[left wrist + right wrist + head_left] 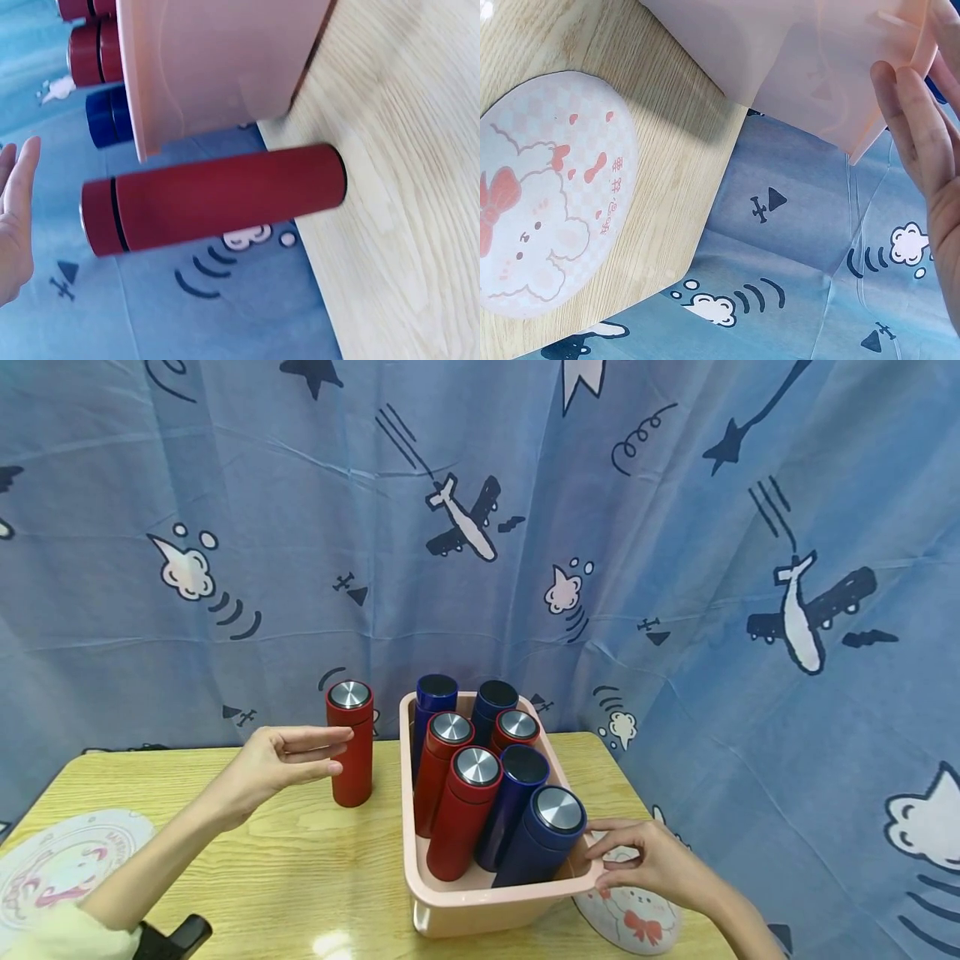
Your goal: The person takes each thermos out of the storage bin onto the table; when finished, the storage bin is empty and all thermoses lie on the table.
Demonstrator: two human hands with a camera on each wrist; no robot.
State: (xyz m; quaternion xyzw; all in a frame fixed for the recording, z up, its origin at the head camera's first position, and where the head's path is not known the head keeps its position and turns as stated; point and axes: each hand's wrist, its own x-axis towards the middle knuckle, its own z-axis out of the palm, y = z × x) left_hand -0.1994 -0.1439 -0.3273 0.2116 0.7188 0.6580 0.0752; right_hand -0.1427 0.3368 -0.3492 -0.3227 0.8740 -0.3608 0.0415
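Observation:
A red thermos bottle (354, 785) with a silver lid stands upright on the table, left of a pink plastic bin. My left hand (277, 768) is held beside its upper part, fingers straight; in the left wrist view a gap shows between that hand (15, 225) and the bottle (225, 196). My right hand (645, 860) grips the near right corner of the pink bin (495, 900) by its rim, also seen in the right wrist view. Inside the bin stand several red and blue thermos bottles, among them a front blue one (540, 843) and a red one (457, 835).
A round white mat (637, 922) with a cartoon bear lies on the wooden table (300, 860), partly under the bin's right side. Another round mat (75, 860) lies at the left. A blue patterned curtain (450, 610) hangs behind the table and along its right side.

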